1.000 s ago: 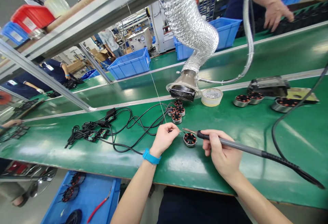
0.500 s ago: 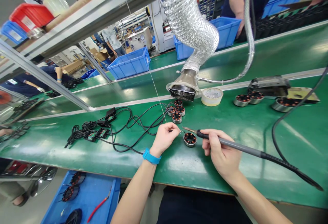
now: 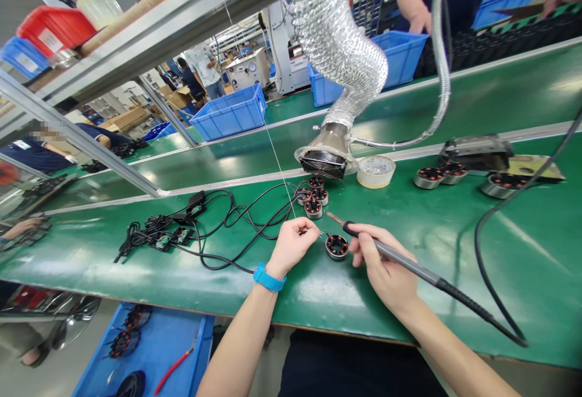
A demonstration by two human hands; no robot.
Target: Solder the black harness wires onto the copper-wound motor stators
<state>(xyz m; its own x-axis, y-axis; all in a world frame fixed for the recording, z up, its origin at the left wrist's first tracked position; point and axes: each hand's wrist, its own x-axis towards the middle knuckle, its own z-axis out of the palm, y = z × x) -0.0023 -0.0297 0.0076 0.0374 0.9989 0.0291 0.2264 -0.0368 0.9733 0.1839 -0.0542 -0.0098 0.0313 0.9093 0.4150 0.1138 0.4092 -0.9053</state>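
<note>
My left hand [image 3: 296, 240] is closed in a pinch on a thin solder wire [image 3: 278, 163] that runs down from above. Fine wire tips poke out past its fingertips; a black cable [image 3: 227, 262] passes in under that wrist, its end hidden by the hand. Just right of those tips a motor stator [image 3: 337, 247], a metal ring with copper windings, rests on the green bench. My right hand [image 3: 384, 266] grips a soldering iron [image 3: 404, 259] like a pen. The iron's tip points up and left, above the stator and apart from it.
Several stators [image 3: 313, 208] cluster below the fume hood [image 3: 325, 157], beside a round tub [image 3: 376, 171]. Tangled cables with small circuit boards [image 3: 162, 240] lie left. An iron stand [image 3: 477, 151] is back right. Below the bench edge, a blue bin [image 3: 168, 324] holds red-handled pliers [image 3: 175, 368].
The soldering iron has moved slightly left, its tip a little higher and further from the bench stator. My left hand has stayed still. Across the bench, a co-worker's arm has shifted.
</note>
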